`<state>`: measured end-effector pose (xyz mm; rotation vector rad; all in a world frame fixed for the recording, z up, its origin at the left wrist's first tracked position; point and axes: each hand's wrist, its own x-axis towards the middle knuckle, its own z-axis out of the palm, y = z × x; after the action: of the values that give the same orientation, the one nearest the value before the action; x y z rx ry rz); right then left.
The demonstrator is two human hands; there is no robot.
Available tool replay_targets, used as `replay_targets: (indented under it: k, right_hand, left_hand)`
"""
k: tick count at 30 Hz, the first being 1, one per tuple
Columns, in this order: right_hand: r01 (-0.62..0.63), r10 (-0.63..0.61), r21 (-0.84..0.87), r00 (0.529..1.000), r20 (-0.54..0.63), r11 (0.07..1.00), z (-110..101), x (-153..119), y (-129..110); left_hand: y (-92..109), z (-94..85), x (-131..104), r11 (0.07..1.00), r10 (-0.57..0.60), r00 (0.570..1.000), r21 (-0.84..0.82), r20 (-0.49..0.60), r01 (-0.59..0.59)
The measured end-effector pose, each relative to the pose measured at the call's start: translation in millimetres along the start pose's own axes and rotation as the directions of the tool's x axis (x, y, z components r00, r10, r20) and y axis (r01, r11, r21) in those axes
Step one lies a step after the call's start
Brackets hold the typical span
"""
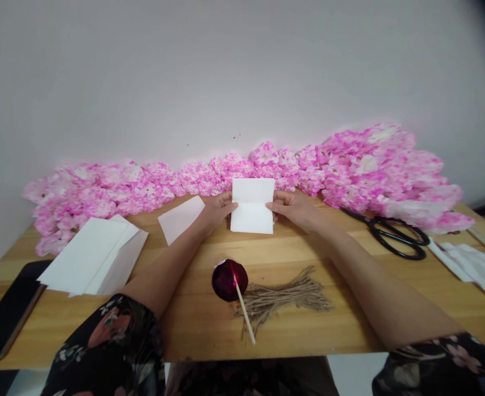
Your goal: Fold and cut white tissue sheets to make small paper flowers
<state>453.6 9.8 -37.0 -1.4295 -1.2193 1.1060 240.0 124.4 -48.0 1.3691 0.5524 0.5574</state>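
Both hands hold up a white sheet of paper (pixel 252 214) with a crease across its middle, just above the wooden table (pixel 283 253). My left hand (pixel 219 209) pinches its left edge, thumb in front. On the opposite edge, my right hand (pixel 287 208) grips it the same way. Beside my left wrist lies a loose white sheet (pixel 180 220). Nearer to me stands a small bowl of dark magenta liquid (pixel 221 283) with a wooden stick (pixel 246 316) leaning out of it. A bundle of thin brown twigs or wires (pixel 292 294) lies right of the bowl.
Pink-and-white paper flowers (pixel 370 170) line the table's back along the wall. At left are a thick stack of white paper (pixel 102 253) and a dark phone (pixel 13 308). Black-handled scissors (pixel 403 239) and a folded white cloth or tissue (pixel 473 267) lie at right.
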Motion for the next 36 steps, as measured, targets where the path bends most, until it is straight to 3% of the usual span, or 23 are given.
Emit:
replay_targets:
  k: [25, 36]
  right_hand:
    - [-0.022, 0.023, 0.02, 1.0, -0.01, 1.0, 1.8, 0.0, -2.0]
    - [-0.033, 0.035, 0.046, 0.998, -0.05, 0.998, 3.6, -1.8, -6.8]
  left_hand:
    - [-0.9, -0.4, 0.2, 1.0, -0.005, 1.0, 0.028, 0.02, 0.004]
    - [-0.7, -0.7, -0.4, 0.999, -0.008, 0.999, 0.052, -0.043, 0.01]
